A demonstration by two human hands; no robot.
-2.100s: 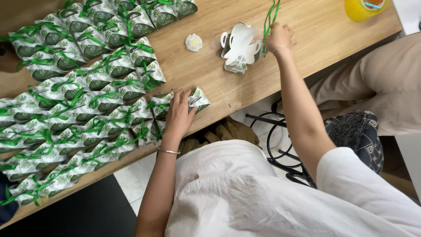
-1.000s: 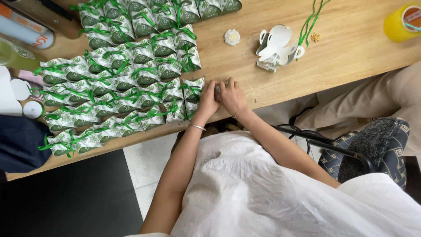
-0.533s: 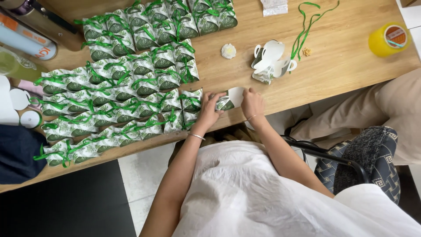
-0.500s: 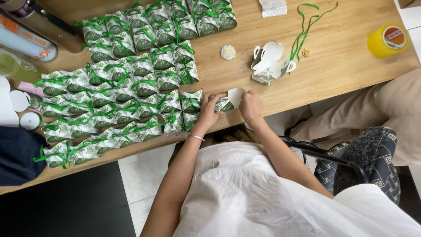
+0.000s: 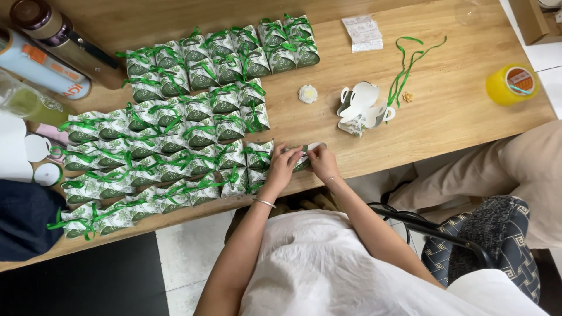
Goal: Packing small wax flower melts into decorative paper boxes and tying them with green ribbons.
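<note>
both hands [image 5: 303,162] on leaf-print box [image 5: 304,157]

You are sitting at a craft worktable: rows of green-ribboned leaf-print paper favour boxes [image 5: 175,126] are covering a long wooden tabletop [image 5: 456,117], beside a yellow tape roll [image 5: 513,83].

**A wooden table crowded with small gift boxes**

A long light-brown wooden table [image 5: 445,117] is carrying rows of small green-and-white leaf-print paper boxes tied with green ribbon [image 5: 175,126], filling its left half. An open, untied white paper box [image 5: 362,110] is sitting right of centre, with loose green ribbons [image 5: 404,73] lying just beside it. A small white flower-shaped piece [image 5: 307,93] is resting between the rows and the open box. A yellow tape roll [image 5: 513,84] is standing near the right edge.
</note>
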